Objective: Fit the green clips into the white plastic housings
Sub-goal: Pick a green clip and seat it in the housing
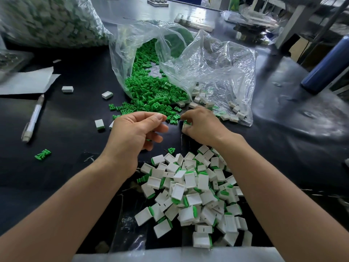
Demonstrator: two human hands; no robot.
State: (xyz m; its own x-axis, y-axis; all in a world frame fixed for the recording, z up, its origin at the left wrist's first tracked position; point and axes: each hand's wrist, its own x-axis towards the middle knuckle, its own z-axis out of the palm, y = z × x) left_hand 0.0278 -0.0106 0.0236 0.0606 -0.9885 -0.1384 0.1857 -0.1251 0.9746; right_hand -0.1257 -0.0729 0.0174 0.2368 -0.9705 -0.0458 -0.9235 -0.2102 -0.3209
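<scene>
Nearest, we note a heap of white rectangular plastic housings, green-tipped, lying well short of the clear plastic bag. Just before the bag's mouth, the right hand pinches one white housing. Beside it, the left hand has curled fingers; we cannot tell whether they hold anything. Small green plastic clips spill from the bag.

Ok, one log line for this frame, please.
phase: fitting clip | right hand: grips white housing, green clip touching it | left hand: fingertips pinched, contents unclear | assembled pile: between forearms | clip bag: open, spilling ahead
</scene>
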